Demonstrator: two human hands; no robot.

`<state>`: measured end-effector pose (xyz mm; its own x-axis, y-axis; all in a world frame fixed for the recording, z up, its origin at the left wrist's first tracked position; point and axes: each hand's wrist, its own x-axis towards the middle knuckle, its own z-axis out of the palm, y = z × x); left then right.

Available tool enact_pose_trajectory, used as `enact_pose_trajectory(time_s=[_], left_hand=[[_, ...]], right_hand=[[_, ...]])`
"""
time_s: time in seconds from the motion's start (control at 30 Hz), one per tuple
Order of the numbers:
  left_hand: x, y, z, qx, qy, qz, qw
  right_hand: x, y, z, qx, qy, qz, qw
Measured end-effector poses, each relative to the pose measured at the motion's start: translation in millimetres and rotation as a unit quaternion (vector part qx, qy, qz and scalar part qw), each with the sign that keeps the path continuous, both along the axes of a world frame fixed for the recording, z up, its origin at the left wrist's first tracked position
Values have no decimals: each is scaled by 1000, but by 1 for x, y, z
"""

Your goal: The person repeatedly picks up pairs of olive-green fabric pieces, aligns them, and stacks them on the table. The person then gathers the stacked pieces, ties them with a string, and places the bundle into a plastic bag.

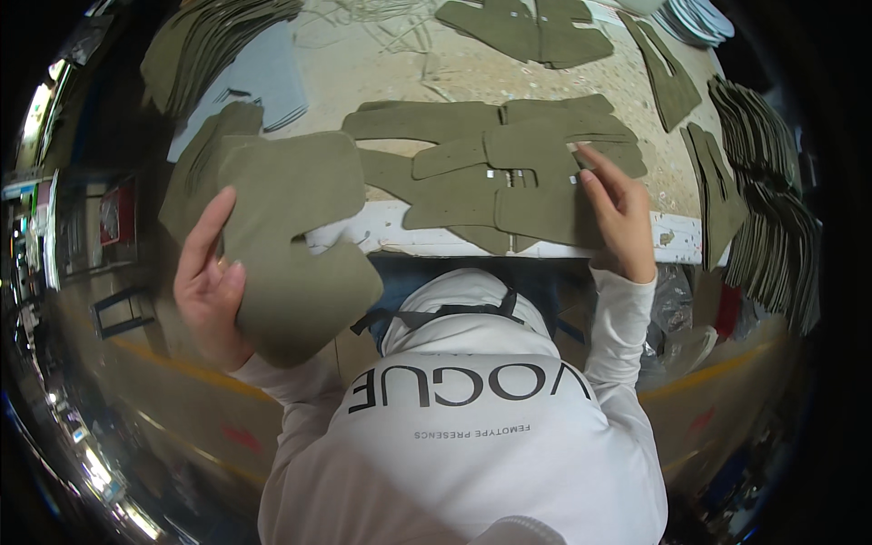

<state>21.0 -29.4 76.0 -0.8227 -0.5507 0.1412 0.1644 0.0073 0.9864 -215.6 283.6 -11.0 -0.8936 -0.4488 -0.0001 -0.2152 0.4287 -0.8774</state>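
Two hands at work from where I stand. Left hand (213, 289): thumb and fingers closed on the left edge of an olive panel (272, 238). How far the other fingers run behind it, can't see. Right hand (620, 209): thumb and index bent close together over the right side of the laid-out pieces (545, 202); can't tell if they pinch a layer or only rest on it.

Panel is up in the left hand at the table's near-left edge, lower end hanging out past the edge, deep notch facing right. Spans well beyond the hand without folding, so I'd guess light, fairly stiff sheet, a bit springy. Matte face, probably not slippery. Not fragile as such, but I'd expect creasing if squeezed hard, and the narrow part beside the notch looks like the place to flex. Best hold: the broad left edge, level with the notch, thumb on top. Keep off the notch corners.

Laid-out pieces overlap, with small white tabs showing near the middle; likely easy to shift if a layer gets dragged. Lift by an outer edge.

Further out: white front edge of the table (386, 229), fanned olive stack (218, 41) and pale blue sheets (265, 77) far left, slotted strip (661, 77) far right, drooping dark stack (772, 232) beyond the right edge.
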Motion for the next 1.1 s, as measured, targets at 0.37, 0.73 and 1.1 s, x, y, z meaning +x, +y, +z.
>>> enact_pose_trajectory(time_s=[0.37, 0.73, 1.1], left_hand=[[-75, 55, 19, 2, 76, -184, 980], [-67, 17, -71, 11, -175, -143, 974], [-60, 21, -74, -34, -170, -134, 976]], right_hand=[[16, 3, -12, 9, 85, -6, 996], [19, 2, -2, 7, 18, -18, 1000], [13, -70, -5, 88, 234, 6, 968]])
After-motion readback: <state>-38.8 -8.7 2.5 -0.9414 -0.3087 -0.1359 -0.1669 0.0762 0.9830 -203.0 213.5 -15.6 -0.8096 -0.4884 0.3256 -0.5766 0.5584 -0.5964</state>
